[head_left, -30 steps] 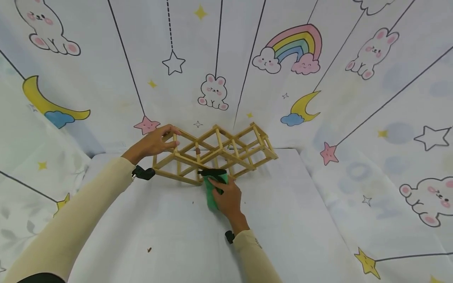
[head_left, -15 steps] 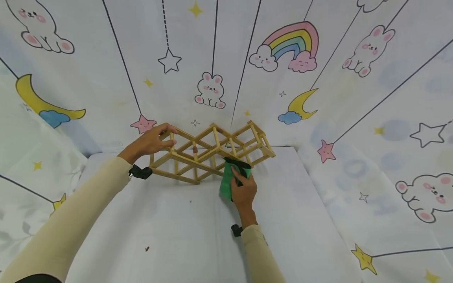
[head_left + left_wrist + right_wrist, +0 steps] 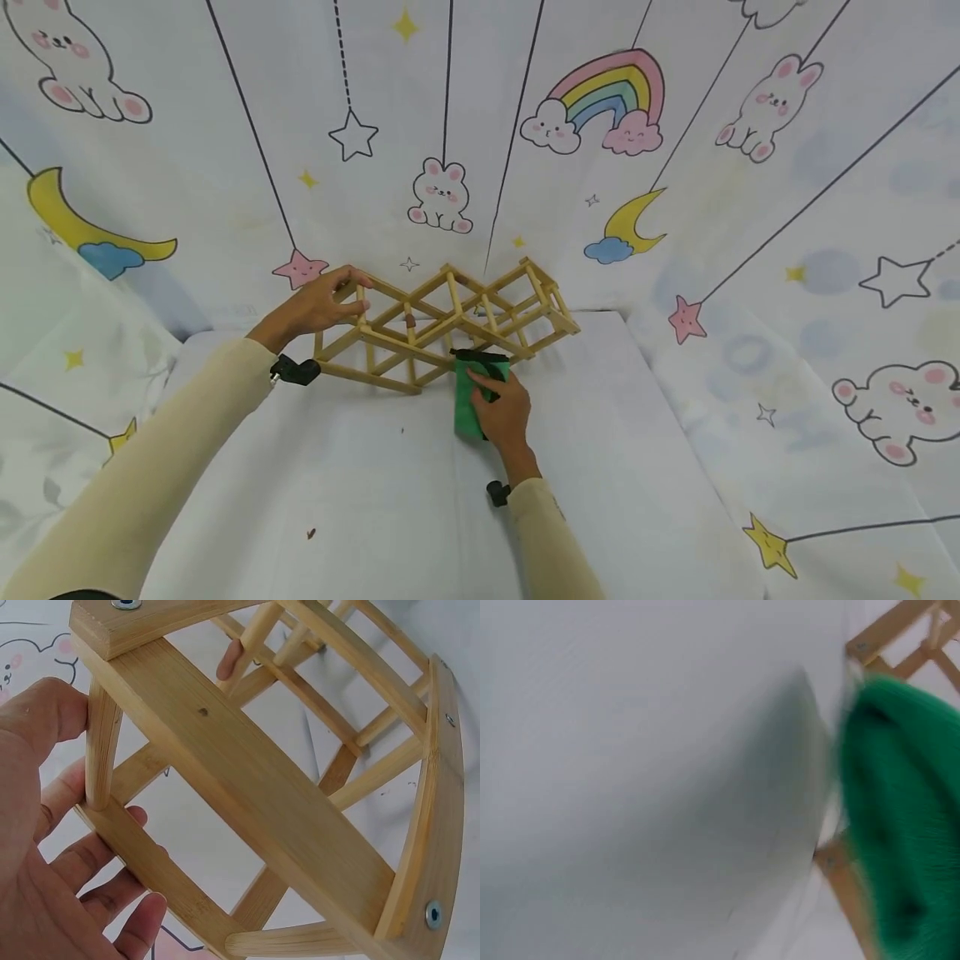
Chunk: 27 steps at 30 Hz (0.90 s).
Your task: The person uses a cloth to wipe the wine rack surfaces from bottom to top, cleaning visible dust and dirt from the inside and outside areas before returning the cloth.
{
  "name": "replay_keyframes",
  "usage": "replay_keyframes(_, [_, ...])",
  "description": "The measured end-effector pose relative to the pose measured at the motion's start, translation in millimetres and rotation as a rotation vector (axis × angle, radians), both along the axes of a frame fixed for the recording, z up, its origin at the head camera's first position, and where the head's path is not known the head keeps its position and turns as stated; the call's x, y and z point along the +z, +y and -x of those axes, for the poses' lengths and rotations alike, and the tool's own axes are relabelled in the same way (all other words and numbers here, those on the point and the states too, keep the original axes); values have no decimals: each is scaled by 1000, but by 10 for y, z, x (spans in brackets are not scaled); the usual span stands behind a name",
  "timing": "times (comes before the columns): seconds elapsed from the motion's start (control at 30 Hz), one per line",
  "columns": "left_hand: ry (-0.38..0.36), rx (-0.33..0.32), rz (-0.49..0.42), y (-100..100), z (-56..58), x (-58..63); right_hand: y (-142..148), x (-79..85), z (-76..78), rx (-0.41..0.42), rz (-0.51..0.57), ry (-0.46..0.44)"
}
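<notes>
A wooden lattice rack point(image 3: 225, 761) of flat slats and round dowels stands at the back of the white table. My left hand point(image 3: 322, 302) grips its left end; in the left wrist view thumb and fingers sit around an end dowel. In my right hand point(image 3: 508, 412) is a green cloth point(image 3: 467, 408) with black along its upper edge, held against the rack's lower front. The cloth fills the right side of the right wrist view, where the hand itself is hidden. A small brown patch point(image 3: 230, 660) shows on one of the dowels.
The white table point(image 3: 375, 500) carries a small brown bit point(image 3: 311, 533) at its front left. Behind and beside it hang white sheets printed with rabbits, stars and a rainbow point(image 3: 615, 83), meeting the table close behind the rack.
My right hand slid the green cloth right along the rack's front, then partway back left. The left hand keeps its hold on the rack's left end.
</notes>
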<state>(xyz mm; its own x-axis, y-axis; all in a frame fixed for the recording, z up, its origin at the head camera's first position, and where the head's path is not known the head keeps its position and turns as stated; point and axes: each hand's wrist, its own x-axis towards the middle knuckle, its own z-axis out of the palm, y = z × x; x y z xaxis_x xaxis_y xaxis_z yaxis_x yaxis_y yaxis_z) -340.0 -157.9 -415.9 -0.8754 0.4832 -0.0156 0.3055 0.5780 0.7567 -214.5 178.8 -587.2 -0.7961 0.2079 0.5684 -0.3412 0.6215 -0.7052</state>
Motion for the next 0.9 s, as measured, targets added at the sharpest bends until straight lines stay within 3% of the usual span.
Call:
replay_keyframes(0.1, [-2, 1, -1, -26, -15, -22, 106, 8, 19, -47, 21, 201])
replay_keyframes(0.17, [1, 7, 0, -19, -17, -13, 233, 2, 56, -125, 11, 227])
replay_keyframes(0.3, [0, 3, 0, -7, -26, -12, 506, -96, 86, -317, -33, 2])
replay_keyframes(0.4, [-8, -13, -4, 11, -27, -24, 642, -161, 34, -361, 48, -126])
replay_keyframes(0.6, [-9, 2, -6, 29, -13, -19, 615, -185, 42, -185, 226, -180])
replay_keyframes(0.7, [-18, 18, 1, 13, -8, -3, 536, -209, 137, -117, 246, -360])
replay_keyframes(0.8, [-23, 25, 5, 18, -23, -11, 498, -222, 163, -40, 187, -589])
replay_keyframes(0.83, [-25, 27, 4, 20, -27, -15, 489, -218, 157, -21, 170, -635])
replay_keyframes(0.9, [-21, 31, 5, 31, -31, -25, 483, -213, 137, -34, 142, -619])
